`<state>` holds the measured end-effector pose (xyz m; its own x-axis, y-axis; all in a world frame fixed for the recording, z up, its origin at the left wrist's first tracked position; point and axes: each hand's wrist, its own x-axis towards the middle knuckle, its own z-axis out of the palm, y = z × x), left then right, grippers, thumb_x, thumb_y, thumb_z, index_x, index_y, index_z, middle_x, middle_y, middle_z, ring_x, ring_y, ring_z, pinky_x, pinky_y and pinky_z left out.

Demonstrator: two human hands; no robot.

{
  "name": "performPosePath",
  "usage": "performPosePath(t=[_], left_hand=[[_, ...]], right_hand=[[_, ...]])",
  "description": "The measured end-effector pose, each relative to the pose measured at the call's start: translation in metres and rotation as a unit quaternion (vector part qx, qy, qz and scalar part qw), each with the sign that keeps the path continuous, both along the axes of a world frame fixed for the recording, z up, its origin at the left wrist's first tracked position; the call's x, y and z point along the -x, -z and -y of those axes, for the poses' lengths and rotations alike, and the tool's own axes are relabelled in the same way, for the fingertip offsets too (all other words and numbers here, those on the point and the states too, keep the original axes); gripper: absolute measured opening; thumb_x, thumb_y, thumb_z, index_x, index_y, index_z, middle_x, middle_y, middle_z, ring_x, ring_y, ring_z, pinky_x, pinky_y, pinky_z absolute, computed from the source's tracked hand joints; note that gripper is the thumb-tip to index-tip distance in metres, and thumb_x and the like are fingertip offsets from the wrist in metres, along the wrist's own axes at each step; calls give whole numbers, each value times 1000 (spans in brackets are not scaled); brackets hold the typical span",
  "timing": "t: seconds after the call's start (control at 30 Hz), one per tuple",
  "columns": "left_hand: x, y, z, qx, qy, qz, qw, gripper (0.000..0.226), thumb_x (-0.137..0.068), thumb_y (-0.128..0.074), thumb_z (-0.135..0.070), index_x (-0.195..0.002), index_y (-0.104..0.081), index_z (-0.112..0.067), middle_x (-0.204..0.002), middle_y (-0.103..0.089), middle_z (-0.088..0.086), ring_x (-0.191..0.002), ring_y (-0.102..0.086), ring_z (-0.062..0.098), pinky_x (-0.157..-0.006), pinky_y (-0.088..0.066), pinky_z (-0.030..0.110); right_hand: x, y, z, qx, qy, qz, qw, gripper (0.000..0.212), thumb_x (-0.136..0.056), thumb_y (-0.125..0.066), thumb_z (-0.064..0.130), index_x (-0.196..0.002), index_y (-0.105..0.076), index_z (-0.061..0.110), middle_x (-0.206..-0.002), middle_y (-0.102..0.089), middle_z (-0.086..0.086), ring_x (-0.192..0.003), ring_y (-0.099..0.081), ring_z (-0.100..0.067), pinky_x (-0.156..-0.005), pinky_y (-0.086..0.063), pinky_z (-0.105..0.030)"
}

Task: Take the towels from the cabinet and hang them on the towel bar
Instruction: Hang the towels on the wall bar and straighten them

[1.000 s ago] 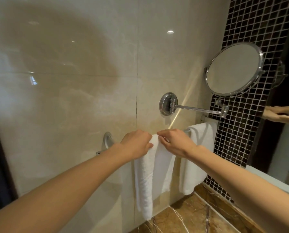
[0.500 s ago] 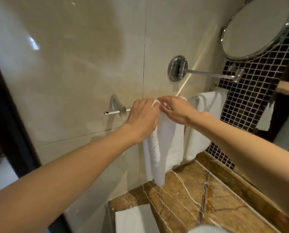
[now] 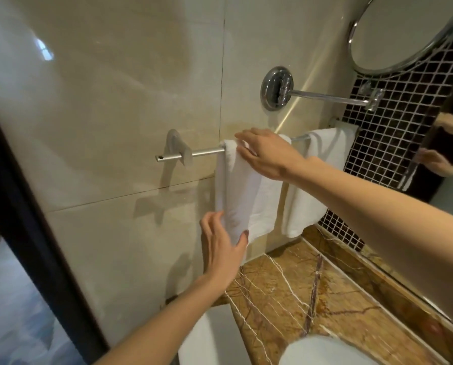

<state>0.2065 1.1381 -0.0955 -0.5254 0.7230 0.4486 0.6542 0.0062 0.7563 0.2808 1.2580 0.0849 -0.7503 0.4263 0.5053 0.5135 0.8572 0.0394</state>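
At the bathroom wall, a white towel (image 3: 246, 191) drapes the towel bar (image 3: 207, 153): right hand (image 3: 267, 152) flat on its fold, left hand (image 3: 221, 248) pinching its six o'clock hem, seemingly straightening; next, a level tug. A second towel (image 3: 307, 196) hangs at three o'clock.

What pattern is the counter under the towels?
The counter is brown marble with white veins; head view.

Warm, fairly bright bathroom light, pale glare patch high on the glossy beige wall tiles (image 3: 88, 106), soft shadow below the silver metal towel bar (image 3: 207, 153), wide-angle bending toward the frame edges, motion blur across the lower corners
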Motion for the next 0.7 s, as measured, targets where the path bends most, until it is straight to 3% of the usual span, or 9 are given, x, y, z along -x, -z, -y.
performPosePath(t=[0.07, 0.2, 0.33, 0.43, 0.5, 0.6, 0.7], left_hand=[[4, 23, -4, 57, 5, 29, 998, 72, -76, -75, -39, -132, -37, -14, -138, -24, 4, -122, -41, 20, -96, -29, 18], [9, 55, -15, 145, 41, 69, 986, 71, -74, -72, -52, -132, -43, -23, -152, -6, 1, -140, -20, 27, -113, -23, 35], [12, 68, -28, 164, 73, 81, 981, 67, -80, -68, -48, -134, -47, -15, -152, -15, 6, -134, -32, 28, -113, -28, 36], [13, 77, -34, 154, 74, 143, 975, 41, -90, -61, -33, -116, -58, -1, -122, -53, 16, -104, -58, 29, -86, -49, 32], [15, 85, -33, 151, 52, 174, 972, 31, -91, -60, -30, -102, -63, -1, -100, -63, 14, -91, -63, 30, -71, -49, 32], [20, 93, -31, 147, 29, 194, 970, 25, -89, -64, -29, -71, -59, -12, -73, -58, 4, -71, -59, 23, -60, -45, 31], [24, 95, -30, 128, 15, 192, 973, 35, -84, -69, -30, -57, -50, -20, -74, -50, -2, -68, -51, 17, -61, -38, 25]], right_hand=[[2, 2, 0, 13, -9, -1, 1000, 34, -99, -41, 29, -115, -58, 5, -113, -63, -15, -105, -55, -35, -86, -42, -38], [4, 2, -4, 37, -8, -7, 999, 35, -99, -40, 31, -113, -59, 6, -112, -65, -14, -103, -56, -34, -85, -44, -42], [3, 2, -9, 32, -16, -8, 999, 35, -99, -40, 33, -113, -59, 6, -110, -66, -13, -102, -57, -34, -85, -45, -44], [4, 2, -11, 33, -20, -12, 999, 34, -98, -40, 33, -111, -60, 8, -106, -66, -12, -99, -57, -33, -83, -45, -42], [4, 1, -11, 30, -21, -11, 999, 34, -98, -40, 34, -110, -60, 10, -102, -67, -11, -97, -57, -33, -81, -45, -40], [4, 0, -11, 27, -21, -6, 999, 32, -98, -39, 34, -109, -60, 11, -97, -66, -11, -93, -56, -32, -78, -45, -39], [5, -2, -11, 30, -20, 0, 999, 31, -98, -39, 34, -105, -60, 12, -95, -65, -10, -90, -56, -32, -75, -45, -38]])
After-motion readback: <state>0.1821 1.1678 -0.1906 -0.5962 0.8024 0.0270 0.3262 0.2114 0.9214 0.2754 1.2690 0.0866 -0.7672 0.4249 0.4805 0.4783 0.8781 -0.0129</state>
